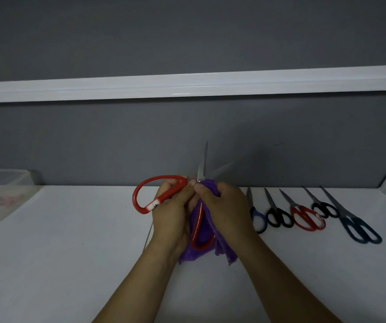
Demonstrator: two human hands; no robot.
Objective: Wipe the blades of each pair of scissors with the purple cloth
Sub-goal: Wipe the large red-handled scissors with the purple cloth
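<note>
My left hand (172,213) grips one red handle loop of a large pair of red-handled scissors (154,194), held above the white table (70,264). The scissors stand spread, one blade (203,164) pointing up and the other blurred to its right. My right hand (224,206) holds the purple cloth (207,250) bunched at the base of the blades. The second red loop lies against the hanging cloth between my hands.
Several other scissors lie in a row on the right of the table: a blue-handled pair (258,220), a black pair (279,216), a red pair (307,217), a small black pair (325,208) and a long dark pair (360,229). A translucent box (3,194) sits far left. A grey wall stands behind.
</note>
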